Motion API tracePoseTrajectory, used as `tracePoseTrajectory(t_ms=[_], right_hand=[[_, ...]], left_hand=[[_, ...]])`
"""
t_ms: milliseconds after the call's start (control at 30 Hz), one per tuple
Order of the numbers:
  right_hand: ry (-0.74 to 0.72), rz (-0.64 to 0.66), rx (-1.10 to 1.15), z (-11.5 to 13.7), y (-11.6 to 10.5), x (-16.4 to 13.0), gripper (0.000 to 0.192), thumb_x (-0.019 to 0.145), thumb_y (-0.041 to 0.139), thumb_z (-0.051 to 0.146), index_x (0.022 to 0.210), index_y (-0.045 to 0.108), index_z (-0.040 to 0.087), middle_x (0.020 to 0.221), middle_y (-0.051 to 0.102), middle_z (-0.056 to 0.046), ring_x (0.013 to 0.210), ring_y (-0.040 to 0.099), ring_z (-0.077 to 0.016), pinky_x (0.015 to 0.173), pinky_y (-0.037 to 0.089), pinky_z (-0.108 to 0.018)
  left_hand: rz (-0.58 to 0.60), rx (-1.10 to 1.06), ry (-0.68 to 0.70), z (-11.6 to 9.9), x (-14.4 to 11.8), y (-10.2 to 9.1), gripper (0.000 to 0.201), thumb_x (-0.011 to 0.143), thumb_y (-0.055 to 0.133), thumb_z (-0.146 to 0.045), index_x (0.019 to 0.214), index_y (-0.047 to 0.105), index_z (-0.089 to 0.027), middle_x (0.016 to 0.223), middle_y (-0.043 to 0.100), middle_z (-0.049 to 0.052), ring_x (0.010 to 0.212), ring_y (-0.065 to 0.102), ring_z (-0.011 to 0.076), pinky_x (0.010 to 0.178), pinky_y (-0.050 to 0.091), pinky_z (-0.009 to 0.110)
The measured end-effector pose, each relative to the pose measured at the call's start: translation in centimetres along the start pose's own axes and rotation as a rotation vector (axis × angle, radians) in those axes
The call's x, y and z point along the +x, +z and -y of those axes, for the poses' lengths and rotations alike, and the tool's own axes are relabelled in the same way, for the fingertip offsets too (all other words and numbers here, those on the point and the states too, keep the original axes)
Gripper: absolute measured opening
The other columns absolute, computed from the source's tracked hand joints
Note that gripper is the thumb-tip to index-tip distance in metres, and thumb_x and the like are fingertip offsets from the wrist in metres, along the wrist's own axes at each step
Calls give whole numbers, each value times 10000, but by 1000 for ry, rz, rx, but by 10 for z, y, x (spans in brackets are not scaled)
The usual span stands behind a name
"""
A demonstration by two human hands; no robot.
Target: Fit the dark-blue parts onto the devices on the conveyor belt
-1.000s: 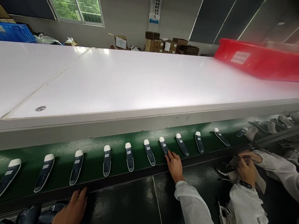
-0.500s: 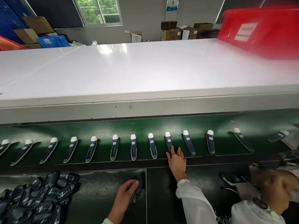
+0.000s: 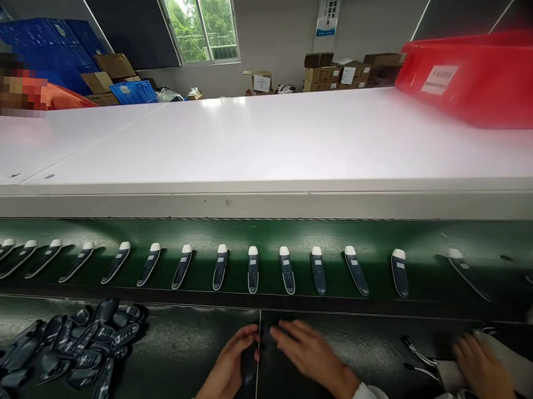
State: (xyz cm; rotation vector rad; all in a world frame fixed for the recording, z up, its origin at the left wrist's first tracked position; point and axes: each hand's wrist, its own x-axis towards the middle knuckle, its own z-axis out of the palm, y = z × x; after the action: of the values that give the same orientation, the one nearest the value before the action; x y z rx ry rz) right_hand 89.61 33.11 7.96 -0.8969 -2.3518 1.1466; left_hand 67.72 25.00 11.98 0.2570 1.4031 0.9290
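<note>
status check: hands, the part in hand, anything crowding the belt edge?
Left hand gripping a dark part on the black mat. Right hand open, blurred, alongside it. Row of white-tipped units on green belt, untouched. Loose part pile left; co-worker's hand right.

The belt (image 3: 381,236) is dark green; the devices (image 3: 253,271) on it are dark grey with white tips; the bin (image 3: 485,80) is red; the held part (image 3: 248,361) looks black.
</note>
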Motion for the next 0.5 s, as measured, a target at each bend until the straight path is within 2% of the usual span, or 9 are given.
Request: tracePoseTrajectory(t_ms=[33, 100, 200, 300, 500], right_hand=[[89, -94, -70, -15, 5, 9, 373, 1003, 454, 326, 1361, 554, 361, 1328, 639, -22, 1180, 604, -250, 1054, 452, -433], [286, -240, -244, -44, 12, 27, 407, 1023, 368, 348, 1375, 560, 278, 1292, 659, -76, 1144, 614, -272, 1017, 464, -443], [464, -285, -449, -70, 19, 47, 477, 1034, 272, 349, 1364, 581, 193, 1156, 711, -137, 1020, 649, -294, 908, 489, -434], [505, -268, -505, -77, 26, 52, 487, 1033, 263, 345, 1349, 597, 184, 1055, 734, -151, 961, 661, -296, 874, 478, -432], [566, -276, -583, -76, 34, 46, 481, 1027, 286, 368, 1388, 552, 195, 1287, 642, -181, 1194, 566, -354, 921, 454, -514]], left_hand=[[-99, -56, 40, 2, 2, -6, 341, 760, 694, -395, 1064, 683, -242, 1044, 685, 53, 851, 687, 182, 747, 550, 298], [-223, -91, 77, 5, 5, -19, 372, 763, 668, -332, 1127, 662, -260, 1234, 645, 69, 1098, 654, 252, 892, 552, 360], [-278, -37, 64, 8, 5, -32, 472, 771, 701, -344, 1225, 604, -261, 1298, 632, 83, 1228, 592, 282, 990, 515, 398], [-302, 31, 37, 8, 2, -39, 569, 733, 757, -397, 1251, 584, -237, 1244, 672, 92, 1244, 579, 289, 1049, 469, 417], [-331, 4, -20, 10, 12, -46, 540, 686, 784, -448, 1166, 655, -235, 1285, 648, 82, 1241, 573, 307, 1010, 494, 419]])
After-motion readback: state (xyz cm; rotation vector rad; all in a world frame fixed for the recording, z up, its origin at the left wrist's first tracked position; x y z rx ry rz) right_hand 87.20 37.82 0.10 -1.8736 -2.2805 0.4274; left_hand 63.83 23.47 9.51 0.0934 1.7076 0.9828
